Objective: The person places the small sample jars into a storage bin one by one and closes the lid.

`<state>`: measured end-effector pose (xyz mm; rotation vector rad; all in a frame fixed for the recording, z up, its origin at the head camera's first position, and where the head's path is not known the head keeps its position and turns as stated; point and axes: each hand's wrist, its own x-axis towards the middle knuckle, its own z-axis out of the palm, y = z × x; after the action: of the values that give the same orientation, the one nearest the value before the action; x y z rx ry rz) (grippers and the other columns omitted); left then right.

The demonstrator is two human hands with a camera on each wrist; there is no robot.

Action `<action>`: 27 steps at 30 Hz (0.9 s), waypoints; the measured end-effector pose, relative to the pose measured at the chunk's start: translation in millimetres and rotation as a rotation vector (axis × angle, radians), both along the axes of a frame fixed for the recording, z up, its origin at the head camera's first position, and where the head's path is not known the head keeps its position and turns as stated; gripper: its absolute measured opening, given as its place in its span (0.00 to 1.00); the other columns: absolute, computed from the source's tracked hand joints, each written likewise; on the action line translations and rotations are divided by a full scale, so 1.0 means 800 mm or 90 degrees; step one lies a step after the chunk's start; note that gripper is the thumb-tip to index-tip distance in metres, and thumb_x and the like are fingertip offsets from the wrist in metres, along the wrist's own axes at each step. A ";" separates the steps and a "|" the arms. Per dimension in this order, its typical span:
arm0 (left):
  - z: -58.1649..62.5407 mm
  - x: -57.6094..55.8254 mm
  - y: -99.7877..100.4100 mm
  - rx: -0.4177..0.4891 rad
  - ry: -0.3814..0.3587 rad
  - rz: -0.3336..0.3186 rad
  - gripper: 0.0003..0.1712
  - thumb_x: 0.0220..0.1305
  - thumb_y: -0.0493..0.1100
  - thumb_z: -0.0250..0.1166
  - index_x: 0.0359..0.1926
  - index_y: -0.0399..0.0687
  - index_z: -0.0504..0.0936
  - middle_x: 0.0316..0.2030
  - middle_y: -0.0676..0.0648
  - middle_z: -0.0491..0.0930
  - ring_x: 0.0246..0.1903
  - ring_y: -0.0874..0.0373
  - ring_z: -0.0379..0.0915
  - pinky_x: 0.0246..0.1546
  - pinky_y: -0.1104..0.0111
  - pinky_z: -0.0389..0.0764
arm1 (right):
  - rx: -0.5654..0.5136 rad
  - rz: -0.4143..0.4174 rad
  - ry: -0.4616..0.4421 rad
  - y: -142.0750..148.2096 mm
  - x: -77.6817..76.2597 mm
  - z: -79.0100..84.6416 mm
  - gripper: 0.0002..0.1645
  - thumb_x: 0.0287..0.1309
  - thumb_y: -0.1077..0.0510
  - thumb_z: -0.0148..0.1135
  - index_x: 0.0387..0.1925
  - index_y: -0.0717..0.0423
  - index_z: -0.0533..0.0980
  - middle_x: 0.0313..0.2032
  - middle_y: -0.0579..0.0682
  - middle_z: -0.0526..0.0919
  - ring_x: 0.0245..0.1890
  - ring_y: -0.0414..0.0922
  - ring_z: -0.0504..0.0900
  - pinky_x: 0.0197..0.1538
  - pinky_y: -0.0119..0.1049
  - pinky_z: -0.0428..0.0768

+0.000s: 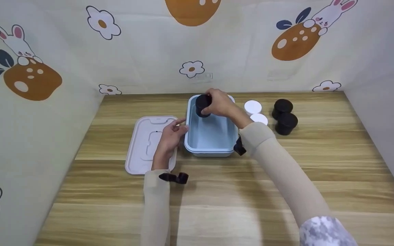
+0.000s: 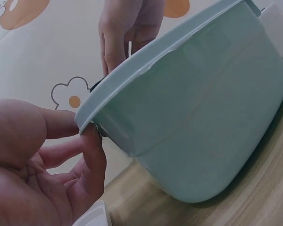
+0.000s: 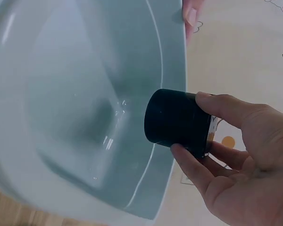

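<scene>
A person's two bare hands are at work around an open, pale blue tub (image 1: 212,150), which stands on a wood-grain worktop (image 1: 217,205) with its longer sides running away from the viewer. The right hand (image 1: 220,102) reaches across to the tub's far left corner and grips a short black cylinder (image 1: 202,106), thumb on one side and fingers on the other. The cylinder is at the tub's opening, with its base toward the inside; whether it touches the tub wall cannot be told. The left hand (image 1: 170,136) is at the tub's left side, and the left wrist view shows it pinching the rim between thumb and finger. Under the left hand and forearm, just left of the tub, a flat white lid (image 1: 138,150) with rounded corners and raised lines lies on the worktop. Just right of the tub are two round white-topped pieces (image 1: 253,107), one nearer the viewer than the other and close to the right forearm. Farther right, two more black cylinders (image 1: 286,123) with wide tops stand close together. Both arms wear cream sleeves (image 1: 286,171), each with a small black device (image 1: 182,177) at the wrist. Behind, a cream wall covering (image 1: 149,51) is printed with white flowers, orange fruit and rabbits.
</scene>
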<state>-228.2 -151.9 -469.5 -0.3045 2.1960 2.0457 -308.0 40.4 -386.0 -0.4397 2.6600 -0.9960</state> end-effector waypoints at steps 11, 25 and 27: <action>0.003 0.003 0.000 0.020 -0.016 -0.007 0.25 0.72 0.39 0.59 0.68 0.44 0.72 0.56 0.33 0.80 0.40 0.55 0.81 0.34 0.69 0.79 | 0.000 -0.002 -0.039 -0.002 -0.008 -0.021 0.41 0.55 0.57 0.74 0.67 0.62 0.66 0.63 0.61 0.74 0.63 0.56 0.74 0.69 0.49 0.72; -0.001 0.002 0.000 0.019 0.011 -0.008 0.25 0.72 0.37 0.60 0.67 0.42 0.73 0.54 0.31 0.80 0.36 0.58 0.80 0.32 0.70 0.79 | 0.052 0.008 -0.057 -0.010 -0.010 -0.041 0.41 0.56 0.61 0.72 0.69 0.62 0.65 0.65 0.62 0.73 0.64 0.56 0.73 0.70 0.50 0.70; -0.001 0.002 0.000 0.022 0.006 -0.008 0.25 0.72 0.38 0.60 0.68 0.42 0.73 0.54 0.31 0.80 0.34 0.60 0.79 0.30 0.70 0.79 | 0.057 0.016 -0.059 -0.010 -0.010 -0.043 0.41 0.58 0.62 0.70 0.70 0.63 0.64 0.66 0.63 0.72 0.66 0.57 0.72 0.71 0.50 0.69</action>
<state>-226.3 -151.7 -470.3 -0.2779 2.1599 2.0800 -316.2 32.6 -420.4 -0.3960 2.5985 -0.8636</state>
